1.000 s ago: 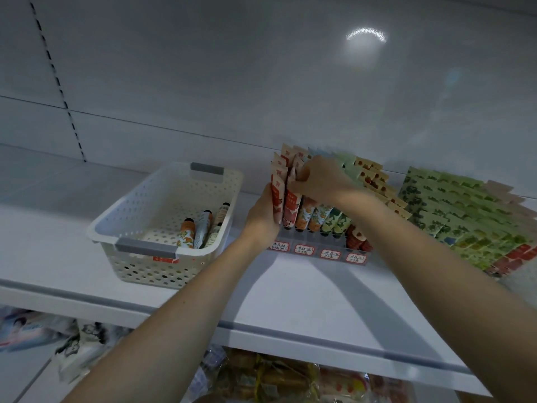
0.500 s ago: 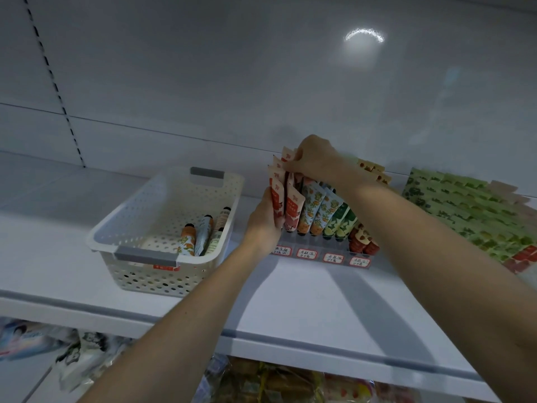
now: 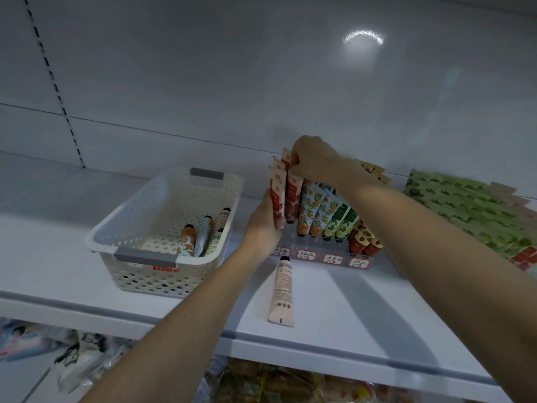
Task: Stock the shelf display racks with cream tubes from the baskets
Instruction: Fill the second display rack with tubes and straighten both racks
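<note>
A clear display rack (image 3: 325,255) with price labels stands on the white shelf, packed with upright cream tubes in red, orange-leaf and green rows. My left hand (image 3: 263,225) grips the front red tubes (image 3: 277,193) at the rack's left end. Above them my right hand (image 3: 312,161) pinches the top of a rear red tube (image 3: 286,158). One pale tube (image 3: 282,292) lies flat on the shelf in front of the rack, cap toward the rack. A white perforated basket (image 3: 139,228) at left holds several tubes (image 3: 200,235).
A second rack of green and tan tubes (image 3: 470,210) fills the shelf at right. The shelf's front edge (image 3: 319,347) runs across the lower view, with packaged goods (image 3: 87,356) on the level below. The back wall panel stands close behind the racks.
A pale tube has dropped onto the shelf in front of the rack. My right hand moved up and back to the tops of the rear red tubes; my left hand stays on the front ones.
</note>
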A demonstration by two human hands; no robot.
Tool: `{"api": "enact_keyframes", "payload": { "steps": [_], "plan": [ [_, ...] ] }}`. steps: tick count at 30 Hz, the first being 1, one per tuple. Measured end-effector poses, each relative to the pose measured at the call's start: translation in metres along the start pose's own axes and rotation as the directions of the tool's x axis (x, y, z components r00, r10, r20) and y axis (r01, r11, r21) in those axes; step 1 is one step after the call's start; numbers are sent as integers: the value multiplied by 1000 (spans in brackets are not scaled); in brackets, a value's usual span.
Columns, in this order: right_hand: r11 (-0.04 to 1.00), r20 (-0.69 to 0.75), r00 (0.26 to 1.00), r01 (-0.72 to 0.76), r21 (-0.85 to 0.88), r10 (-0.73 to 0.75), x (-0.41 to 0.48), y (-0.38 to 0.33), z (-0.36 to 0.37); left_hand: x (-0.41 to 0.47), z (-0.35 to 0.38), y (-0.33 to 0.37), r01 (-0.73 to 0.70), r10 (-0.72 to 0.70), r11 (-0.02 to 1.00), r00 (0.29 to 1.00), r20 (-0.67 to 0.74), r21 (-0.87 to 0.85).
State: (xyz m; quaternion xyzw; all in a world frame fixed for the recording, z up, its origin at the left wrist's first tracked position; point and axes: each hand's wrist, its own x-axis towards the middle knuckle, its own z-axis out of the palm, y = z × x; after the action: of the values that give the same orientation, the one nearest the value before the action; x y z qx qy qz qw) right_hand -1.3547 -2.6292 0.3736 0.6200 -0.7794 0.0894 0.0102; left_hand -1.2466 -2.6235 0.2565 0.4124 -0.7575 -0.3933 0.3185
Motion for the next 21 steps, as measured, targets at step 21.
{"api": "enact_keyframes", "payload": {
  "steps": [21],
  "plan": [
    [951,-289,928,282,126,-237,-74,10,4,0,-3,2,-30,30,1000,999,24,5]
  ]
}}
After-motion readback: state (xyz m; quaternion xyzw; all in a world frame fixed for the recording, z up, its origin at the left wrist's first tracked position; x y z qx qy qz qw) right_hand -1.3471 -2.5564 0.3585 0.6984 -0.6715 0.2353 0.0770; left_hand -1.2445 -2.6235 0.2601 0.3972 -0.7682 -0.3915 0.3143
